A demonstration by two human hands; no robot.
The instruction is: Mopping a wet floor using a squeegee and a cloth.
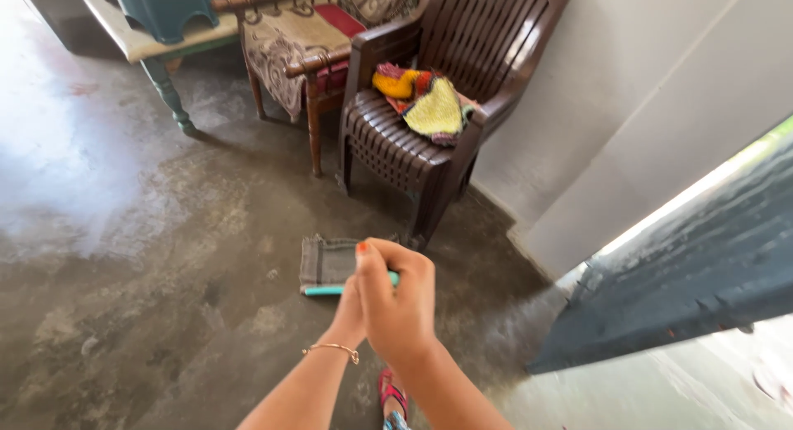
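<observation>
Head view, hands: the person's two bare forearms reach forward from the bottom edge; the right hand point(398, 302) lies over the left hand point(351, 310), which wears a thin gold bangle point(332, 348) at the wrist.
Head view, thing held: a slim teal handle point(330, 289) sticks out sideways to the left of the fingers, with a grey-brown striped cloth point(326, 261) hanging or lying just above it, touching the fingertips.
Head view, right fingers: curled shut around the teal handle, thumb with orange-painted nail point(362, 247) pressed on top.
Head view, left fingers: mostly hidden behind the right hand; it cannot be told whether they grip or only support.
Head view, handling judgement: the cloth looks soft, light and limp, likely to sag and fold unless taken by an edge or corner; the teal handle looks stiff, smooth plastic, light, best gripped along its length where the fingers already wrap it.
Head view, beyond the fingers: a dark brown plastic chair point(462, 83) stands well ahead, with a yellow and multicoloured cloth bundle point(425, 102) on its seat; a wooden chair point(306, 46) with patterned fabric stands beside it, farther left.
Head view, below the fingers: rough grey concrete floor point(149, 256); a red sandal point(390, 393) shows near the forearms.
Head view, right of the fingers: a pale wall point(628, 91) and a dark slanted panel point(702, 265), blurred.
</observation>
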